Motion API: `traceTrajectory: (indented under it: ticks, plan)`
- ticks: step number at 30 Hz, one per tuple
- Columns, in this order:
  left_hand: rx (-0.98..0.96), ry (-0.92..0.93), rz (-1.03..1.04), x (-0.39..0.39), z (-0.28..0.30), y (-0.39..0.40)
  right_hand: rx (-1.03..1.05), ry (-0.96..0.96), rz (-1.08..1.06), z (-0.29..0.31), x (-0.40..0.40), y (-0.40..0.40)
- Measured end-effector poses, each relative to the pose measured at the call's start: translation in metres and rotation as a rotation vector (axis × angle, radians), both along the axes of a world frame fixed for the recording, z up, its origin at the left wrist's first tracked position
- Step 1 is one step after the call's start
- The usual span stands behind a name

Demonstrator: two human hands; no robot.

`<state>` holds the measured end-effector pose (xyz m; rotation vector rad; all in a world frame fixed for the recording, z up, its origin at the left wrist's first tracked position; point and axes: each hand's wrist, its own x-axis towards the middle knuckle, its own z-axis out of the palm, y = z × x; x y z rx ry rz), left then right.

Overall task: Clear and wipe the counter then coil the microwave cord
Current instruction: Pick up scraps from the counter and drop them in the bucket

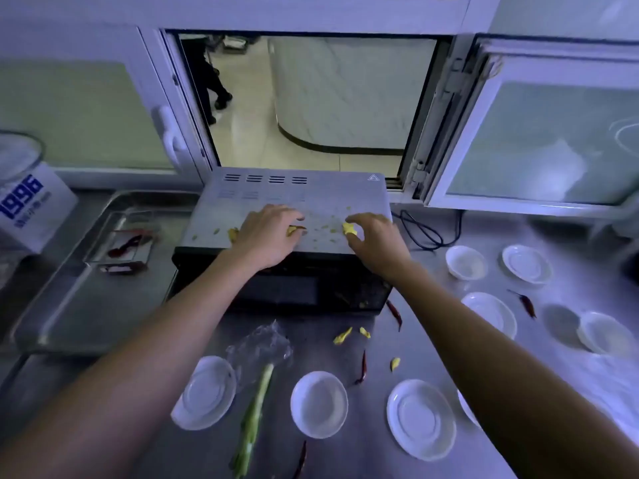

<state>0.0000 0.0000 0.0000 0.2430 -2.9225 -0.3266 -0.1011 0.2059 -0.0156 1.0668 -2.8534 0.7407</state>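
The microwave (276, 198) stands at the back of the steel counter (345, 454), its grey top strewn with small yellow food scraps (326, 229). My left hand (266, 236) rests palm down on the top, fingers curled over some yellow scraps. My right hand (377, 240) pinches a yellow scrap (349, 228) at its fingertips above the top's right part. The black microwave cord (427, 233) lies in loose loops on the counter to the right of the microwave.
Several white saucers (320, 404) and small bowls (465, 261) stand on the counter, with dried red chillies (361, 369), yellow scraps (342, 336), a green onion stalk (254, 416) and crumpled plastic wrap (262, 347). A steel tray (86, 305) lies left. An open window (311, 98) is behind.
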Motion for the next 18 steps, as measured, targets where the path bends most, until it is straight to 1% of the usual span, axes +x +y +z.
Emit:
traceTrajectory:
  ticks: [6,18]
  plan:
    - [-0.049,-0.033,-0.023,-0.006,-0.011,-0.007,0.089,0.054,-0.046,-0.012,-0.004,-0.009]
    - [-0.034,-0.091,-0.054,-0.012,-0.017,-0.021,0.118,0.076,-0.114,-0.022,-0.011,-0.021]
